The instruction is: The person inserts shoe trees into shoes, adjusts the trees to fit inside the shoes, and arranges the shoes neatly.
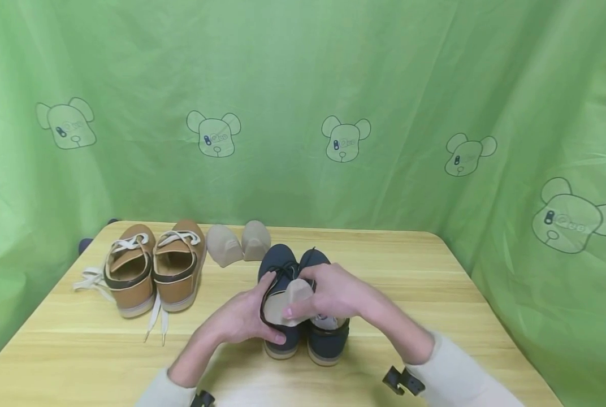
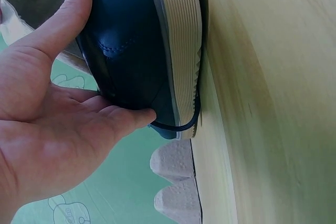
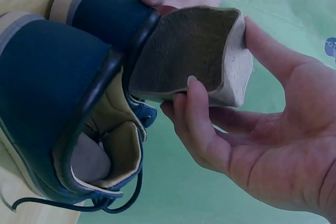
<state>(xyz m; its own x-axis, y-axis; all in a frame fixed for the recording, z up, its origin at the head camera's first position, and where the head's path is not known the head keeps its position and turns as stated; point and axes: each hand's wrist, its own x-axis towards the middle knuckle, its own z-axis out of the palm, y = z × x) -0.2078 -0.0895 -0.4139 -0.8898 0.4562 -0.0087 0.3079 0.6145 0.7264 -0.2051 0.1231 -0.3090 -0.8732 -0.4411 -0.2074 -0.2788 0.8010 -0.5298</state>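
My right hand [image 1: 336, 291] pinches a grey-beige moulded paper-pulp shoe insert [image 3: 184, 45] between thumb and fingers, its hollow end showing in the right wrist view. The insert tilts at the opening of the left navy shoe [image 1: 276, 257]. That shoe sits on the table with its toe pointing away, and my left hand [image 1: 242, 316] grips it about the opening, thumb toward the heel and fingers along the outer side. Close beside it stands the right navy shoe [image 1: 328, 342], with a grey insert [image 3: 90, 158] visible inside. Both have dark laces.
To the left stand two tan shoes [image 1: 178, 288] with loose white laces trailing on the wooden table [image 1: 410, 316]. Two pulp inserts [image 1: 224, 246] lie between them and the navy shoes, near the back edge. A green curtain [image 1: 293, 68] hangs behind and at the sides.
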